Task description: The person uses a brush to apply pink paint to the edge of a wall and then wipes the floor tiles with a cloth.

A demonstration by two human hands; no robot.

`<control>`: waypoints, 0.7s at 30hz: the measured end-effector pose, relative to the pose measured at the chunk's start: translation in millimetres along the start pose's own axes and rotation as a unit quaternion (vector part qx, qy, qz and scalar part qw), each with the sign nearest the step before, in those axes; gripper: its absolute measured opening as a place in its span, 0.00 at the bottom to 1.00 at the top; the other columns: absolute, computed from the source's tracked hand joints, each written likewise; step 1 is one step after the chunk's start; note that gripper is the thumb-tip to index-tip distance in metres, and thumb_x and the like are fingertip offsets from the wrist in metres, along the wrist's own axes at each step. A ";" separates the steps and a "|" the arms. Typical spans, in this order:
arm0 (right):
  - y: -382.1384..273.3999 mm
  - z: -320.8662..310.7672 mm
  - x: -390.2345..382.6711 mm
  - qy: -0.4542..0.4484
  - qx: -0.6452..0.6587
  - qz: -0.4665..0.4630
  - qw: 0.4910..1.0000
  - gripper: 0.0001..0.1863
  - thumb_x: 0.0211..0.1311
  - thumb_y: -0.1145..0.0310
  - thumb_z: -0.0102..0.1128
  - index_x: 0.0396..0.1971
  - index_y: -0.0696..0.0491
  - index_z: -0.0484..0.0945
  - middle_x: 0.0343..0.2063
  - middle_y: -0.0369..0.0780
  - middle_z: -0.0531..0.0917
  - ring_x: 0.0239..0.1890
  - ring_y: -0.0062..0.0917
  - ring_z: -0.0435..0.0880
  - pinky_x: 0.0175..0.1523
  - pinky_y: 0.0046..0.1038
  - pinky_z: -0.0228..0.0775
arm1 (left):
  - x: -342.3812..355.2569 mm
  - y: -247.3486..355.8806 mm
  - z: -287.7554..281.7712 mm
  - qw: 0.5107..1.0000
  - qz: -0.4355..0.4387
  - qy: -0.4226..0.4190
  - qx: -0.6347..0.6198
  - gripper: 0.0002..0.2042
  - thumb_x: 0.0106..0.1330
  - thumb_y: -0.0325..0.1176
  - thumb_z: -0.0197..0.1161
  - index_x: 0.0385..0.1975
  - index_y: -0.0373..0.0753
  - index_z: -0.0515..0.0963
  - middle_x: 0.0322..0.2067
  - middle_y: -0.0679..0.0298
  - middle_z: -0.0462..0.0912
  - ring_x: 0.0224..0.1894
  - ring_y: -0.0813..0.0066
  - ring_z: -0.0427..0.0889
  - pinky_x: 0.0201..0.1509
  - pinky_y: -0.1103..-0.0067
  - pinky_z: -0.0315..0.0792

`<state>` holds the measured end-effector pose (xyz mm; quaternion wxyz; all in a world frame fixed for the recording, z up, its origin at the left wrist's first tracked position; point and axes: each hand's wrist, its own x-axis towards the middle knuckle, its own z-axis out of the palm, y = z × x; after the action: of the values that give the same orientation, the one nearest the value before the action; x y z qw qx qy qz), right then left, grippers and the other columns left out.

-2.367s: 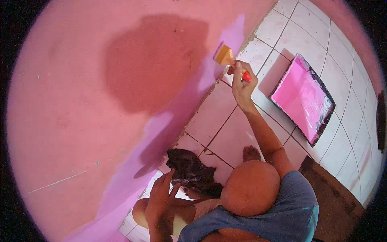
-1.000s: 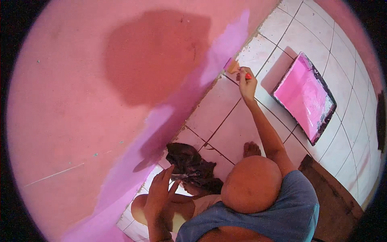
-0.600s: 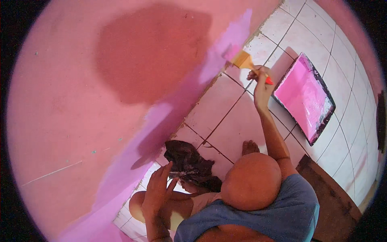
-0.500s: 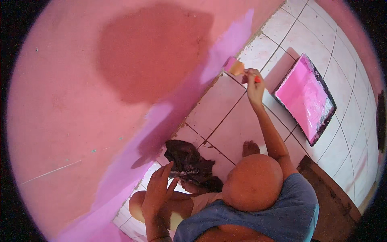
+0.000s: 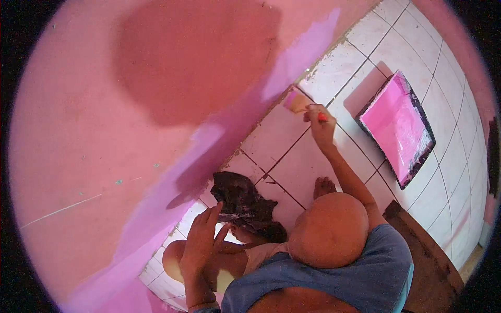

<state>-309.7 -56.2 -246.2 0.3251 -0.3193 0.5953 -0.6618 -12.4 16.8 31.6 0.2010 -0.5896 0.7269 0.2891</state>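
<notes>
My right hand (image 5: 321, 125) grips a wide paintbrush (image 5: 297, 103) with a red-tipped handle; its pink-coated bristles are at the edge where the salmon-pink wall (image 5: 88, 135) meets white floor tiles (image 5: 282, 135). A band of lighter lilac-pink paint runs along the bottom of the wall. Beside me on the right, a black-rimmed tray (image 5: 396, 128) holds pink paint. My left hand (image 5: 204, 235) hangs by my bent left leg, fingers extended and holding nothing, close to a crumpled dark cloth (image 5: 242, 203). Whether its fingertips touch the cloth I cannot tell.
My right knee (image 5: 327, 229) and bare foot (image 5: 323, 187) are in the lower middle. A brown mat or board (image 5: 422, 250) lies at the lower right behind my arm. A dark object (image 5: 492, 156) shows at the far right rim.
My right hand and the brush have shifted slightly down and left along the wall's base over the last half second. My left hand has stayed nearly still.
</notes>
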 end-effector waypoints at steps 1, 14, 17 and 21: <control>3.3 7.3 -3.8 -0.017 -0.039 0.017 0.999 0.09 0.65 0.71 0.54 0.34 0.62 0.78 0.22 0.38 0.79 0.24 0.19 0.79 0.30 0.21 0.72 | -1.1 -3.6 1.2 1.000 -0.003 0.001 0.000 0.26 0.65 0.41 0.56 0.63 0.44 0.61 0.56 0.48 0.69 0.60 0.51 0.66 0.64 0.64 0.60; 2.4 53.9 -15.1 -0.064 -0.214 -0.107 0.969 0.08 0.60 0.69 0.61 0.35 0.59 0.80 0.21 0.39 0.82 0.24 0.16 0.79 0.31 0.19 0.72 | -16.5 -46.1 9.8 0.999 -0.013 0.011 -0.027 0.26 0.65 0.43 0.54 0.63 0.45 0.61 0.56 0.45 0.68 0.60 0.49 0.65 0.65 0.62 0.59; -0.6 58.0 -7.7 -0.052 -0.153 -0.079 0.984 0.09 0.62 0.70 0.58 0.36 0.61 0.79 0.22 0.40 0.82 0.24 0.18 0.79 0.32 0.21 0.72 | -17.8 -54.0 10.9 0.999 0.029 0.033 -0.025 0.26 0.65 0.42 0.55 0.62 0.42 0.61 0.55 0.46 0.69 0.58 0.49 0.67 0.62 0.63 0.61; -9.5 50.0 -23.4 -0.043 -0.036 -0.073 0.996 0.10 0.65 0.72 0.54 0.33 0.64 0.78 0.23 0.42 0.82 0.25 0.22 0.81 0.34 0.23 0.75 | -25.4 -58.1 12.6 0.998 0.041 0.054 -0.008 0.27 0.64 0.40 0.56 0.61 0.37 0.62 0.52 0.48 0.71 0.55 0.49 0.69 0.59 0.63 0.64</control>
<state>-256.0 -65.4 -233.2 0.2898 -0.4014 0.5792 -0.6476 49.3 35.8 27.6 0.1446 -0.5758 0.7579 0.2706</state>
